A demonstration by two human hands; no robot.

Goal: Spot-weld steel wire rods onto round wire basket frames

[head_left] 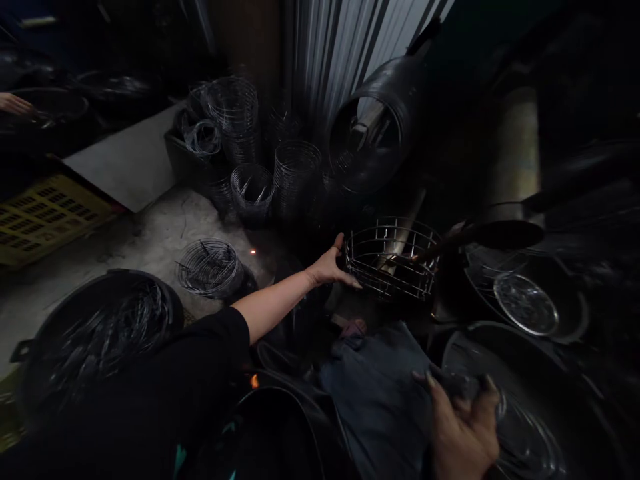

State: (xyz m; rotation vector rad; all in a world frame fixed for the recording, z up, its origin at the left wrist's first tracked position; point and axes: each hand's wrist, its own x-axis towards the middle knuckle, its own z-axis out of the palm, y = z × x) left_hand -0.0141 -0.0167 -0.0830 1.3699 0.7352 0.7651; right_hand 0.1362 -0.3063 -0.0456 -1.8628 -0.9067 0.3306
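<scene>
My left hand (330,267) reaches forward with fingers and thumb spread at the left side of a wire basket (387,257). The fingertips are at or very close to its wires; I cannot tell whether they touch. The basket is shallow, made of thin metal rods with a curved side. Low on the right, my right hand (465,427) is palm up, its fingers apart and partly bent, beside dark grey cloth (380,387) that looks like a trouser leg. A dark shape lies behind those fingers, too dim to name.
Stacked wire baskets (297,170) stand at the back, near a tipped drum (370,133). A round wire basket (210,267) sits on the floor. Left is a tub of wire pieces (105,327) and a yellow crate (55,213). A dark rod-like arm (480,235) projects from the right. Another person's hand (14,103) shows far left.
</scene>
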